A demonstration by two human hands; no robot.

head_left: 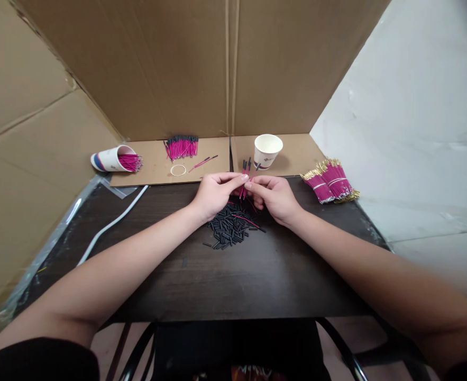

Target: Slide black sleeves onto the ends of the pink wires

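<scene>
My left hand and my right hand meet above the middle of a dark table. Both are closed in a pinch on a few short pink wires with black sleeves, which stick up between the fingertips. Right below the hands lies a heap of small black tube pieces with a loose pink wire across it.
Cardboard walls stand at the back and left. On a cardboard flap lie a tipped paper cup with pink wires, a bunch of sleeved wires, a rubber band and an upright paper cup. Bundled pink wires lie right; a white cable runs left.
</scene>
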